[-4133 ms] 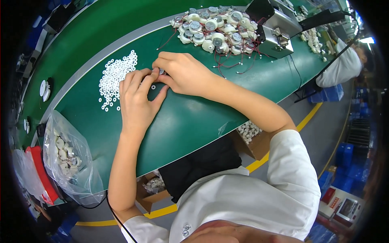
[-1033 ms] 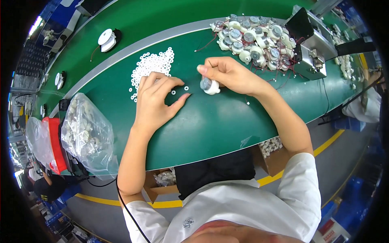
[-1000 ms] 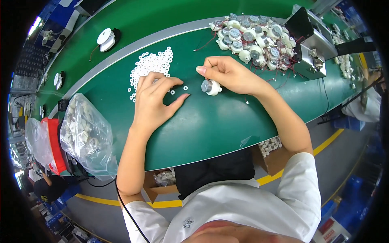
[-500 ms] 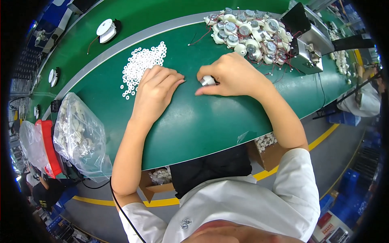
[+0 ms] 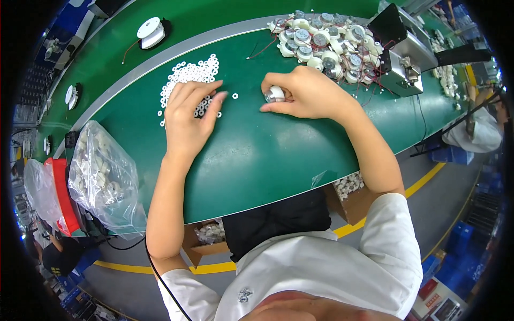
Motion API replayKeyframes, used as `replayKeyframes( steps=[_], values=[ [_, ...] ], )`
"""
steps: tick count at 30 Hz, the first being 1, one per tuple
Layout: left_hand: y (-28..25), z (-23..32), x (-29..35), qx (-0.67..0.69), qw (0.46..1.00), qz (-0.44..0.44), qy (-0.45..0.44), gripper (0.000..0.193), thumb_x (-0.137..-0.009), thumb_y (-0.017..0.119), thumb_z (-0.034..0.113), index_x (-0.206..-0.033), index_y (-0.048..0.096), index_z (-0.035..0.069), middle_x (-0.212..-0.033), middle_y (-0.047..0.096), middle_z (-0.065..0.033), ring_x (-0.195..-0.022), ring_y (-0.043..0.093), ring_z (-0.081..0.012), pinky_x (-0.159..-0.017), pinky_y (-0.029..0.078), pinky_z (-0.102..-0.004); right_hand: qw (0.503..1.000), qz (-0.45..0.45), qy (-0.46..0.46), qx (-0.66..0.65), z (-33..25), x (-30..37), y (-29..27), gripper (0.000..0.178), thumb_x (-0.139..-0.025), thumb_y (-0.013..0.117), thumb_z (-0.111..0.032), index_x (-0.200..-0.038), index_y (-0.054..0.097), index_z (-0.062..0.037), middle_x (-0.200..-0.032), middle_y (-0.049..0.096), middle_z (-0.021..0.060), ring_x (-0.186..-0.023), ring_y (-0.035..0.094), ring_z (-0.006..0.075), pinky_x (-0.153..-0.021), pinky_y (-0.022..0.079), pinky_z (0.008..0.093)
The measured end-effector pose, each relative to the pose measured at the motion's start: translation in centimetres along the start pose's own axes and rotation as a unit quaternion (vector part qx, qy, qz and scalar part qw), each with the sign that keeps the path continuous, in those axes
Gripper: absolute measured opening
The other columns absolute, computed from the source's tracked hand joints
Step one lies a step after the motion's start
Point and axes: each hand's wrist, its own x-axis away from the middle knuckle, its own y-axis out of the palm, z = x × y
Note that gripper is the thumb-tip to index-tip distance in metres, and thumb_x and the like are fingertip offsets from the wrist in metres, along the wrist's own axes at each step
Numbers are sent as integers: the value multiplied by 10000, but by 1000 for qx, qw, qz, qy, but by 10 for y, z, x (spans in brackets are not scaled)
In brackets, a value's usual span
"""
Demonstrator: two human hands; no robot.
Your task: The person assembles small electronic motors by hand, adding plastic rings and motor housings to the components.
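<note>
My left hand point(image 5: 188, 111) hovers over the near side of a pile of small white ring washers point(image 5: 195, 73), thumb and forefinger apart with nothing seen between them. One loose washer point(image 5: 235, 96) lies on the green tabletop just beyond those fingertips. My right hand point(image 5: 308, 93) is curled around a small motor point(image 5: 274, 95) with a white plastic part and a silvery metal face. Its wires, if any, are hidden by my palm. Behind the right hand rises a heap of similar white-and-silver motors point(image 5: 321, 40) with red and dark wires.
A metal device point(image 5: 401, 72) stands right of the motor heap. Clear plastic bag point(image 5: 101, 171) of white parts and red bin point(image 5: 64, 195) sit at the left edge. White discs ride the green belt point(image 5: 203, 16) beyond a grey rail. Open cartons point(image 5: 356, 203) stand below the table.
My left hand has shifted slightly left and its fingers have spread. A lone washer now shows on the table between my hands. The motor in my right hand has turned, showing its metal face.
</note>
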Motion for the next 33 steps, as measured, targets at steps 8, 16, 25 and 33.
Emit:
replayKeyframes(
  steps=[8,16,25,33],
  values=[
    [19,42,3,146,988,-38,-35,803,-677,981,257,-1397,666,91,-1114,703,-90,-995,674,-246,-866,542,-370,769,92,193,-603,-35,-20,41,515,-1135,422,-555,-1084,505,-49,-653,642,88,-423,467,79,-397,343,245],
    [31,46,8,206,969,-7,-135,631,-774,942,215,-1326,675,65,-1025,697,-54,-831,641,-136,-664,493,-260,770,128,220,-585,-33,-21,41,514,-1083,541,-595,-995,540,-89,-595,524,-12,-436,440,51,-399,324,222],
    [41,52,8,411,880,59,-229,569,-886,858,38,-1334,510,2,-1091,694,-129,-928,698,-156,-783,571,-273,791,192,202,-544,-42,-22,38,446,-966,795,-478,-924,702,-44,-618,633,-12,-456,473,26,-411,338,207],
    [32,36,13,561,774,30,-294,525,-967,757,-13,-1375,428,13,-1154,715,-228,-1057,741,-228,-942,616,-336,865,128,164,-457,-19,-21,22,385,-960,811,-421,-983,750,-41,-588,557,-63,-491,427,17,-451,307,206]
  ],
)
